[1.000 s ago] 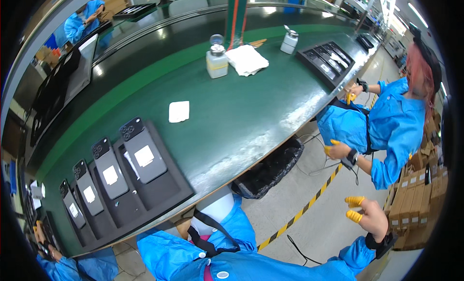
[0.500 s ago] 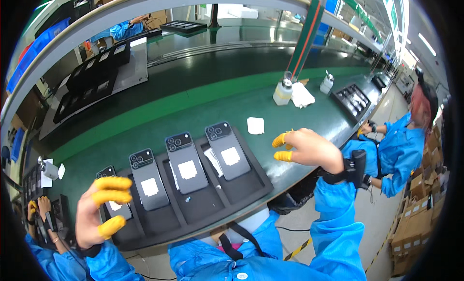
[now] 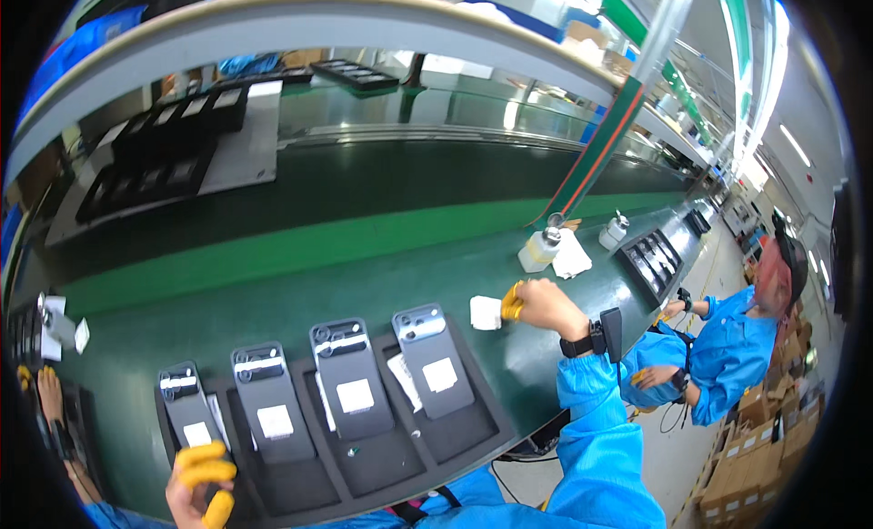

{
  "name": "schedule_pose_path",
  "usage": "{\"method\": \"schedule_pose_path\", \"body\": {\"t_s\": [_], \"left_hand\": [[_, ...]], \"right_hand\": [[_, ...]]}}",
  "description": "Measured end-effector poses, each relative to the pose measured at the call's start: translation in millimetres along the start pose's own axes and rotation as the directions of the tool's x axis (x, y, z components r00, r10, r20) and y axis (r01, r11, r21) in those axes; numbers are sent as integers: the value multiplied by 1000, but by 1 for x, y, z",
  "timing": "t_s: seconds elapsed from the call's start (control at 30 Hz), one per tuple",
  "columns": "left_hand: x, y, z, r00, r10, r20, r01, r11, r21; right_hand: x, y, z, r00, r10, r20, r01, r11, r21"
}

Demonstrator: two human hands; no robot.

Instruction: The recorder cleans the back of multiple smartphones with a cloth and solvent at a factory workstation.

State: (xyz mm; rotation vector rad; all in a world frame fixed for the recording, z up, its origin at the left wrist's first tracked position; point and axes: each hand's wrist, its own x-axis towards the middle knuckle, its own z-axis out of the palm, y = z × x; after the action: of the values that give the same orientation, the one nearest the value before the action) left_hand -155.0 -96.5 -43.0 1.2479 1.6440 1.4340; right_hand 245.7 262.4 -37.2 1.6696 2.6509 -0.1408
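A black tray (image 3: 364, 479) with compartments holds several dark smartphones in a row, backs up, each with a white label. My left hand (image 3: 189, 493), in yellow finger cots, is at the lower edge of the leftmost phone (image 3: 186, 397), its fingers apart and nothing between them. Much of that hand is cut off by the lower rim. My right hand (image 3: 550, 309) has its yellow-capped fingers pinched together at the right edge of a folded white wipe (image 3: 485, 313) on the green bench. White slips (image 3: 405, 382) lie beside the phones in the tray.
Behind my right hand stand a pump bottle (image 3: 540, 250) and a crumpled white cloth (image 3: 571, 254). Farther right are another bottle (image 3: 615, 229) and a black tray (image 3: 652, 265). A co-worker in blue (image 3: 727, 347) sits at the right. An overhead shelf (image 3: 364, 20) spans the top.
My right hand has moved left and its fingers have closed at the wipe. My left hand has dropped toward the lower rim. The view has tilted up, so the tray sits lower.
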Motion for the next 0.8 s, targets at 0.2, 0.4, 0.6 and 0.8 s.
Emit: {"method": "schedule_pose_path", "body": {"t_s": [0.2,0.4,0.6,0.8], "left_hand": [[-24,-28,8,999,37,-40,-45,978,-204],[-2,-8,18,996,82,38,-74,981,-180],[4,23,33,995,14,95,-8,998,-66],[11,24,38,994,2,111,6,997,-70]], "right_hand": [[-18,52,-31,949,206,238,-253,948,191],[27,179,16,719,480,-503,-413,877,245],[67,204,50,710,527,-468,-451,850,272],[56,181,24,821,444,-359,-338,884,322]]}}
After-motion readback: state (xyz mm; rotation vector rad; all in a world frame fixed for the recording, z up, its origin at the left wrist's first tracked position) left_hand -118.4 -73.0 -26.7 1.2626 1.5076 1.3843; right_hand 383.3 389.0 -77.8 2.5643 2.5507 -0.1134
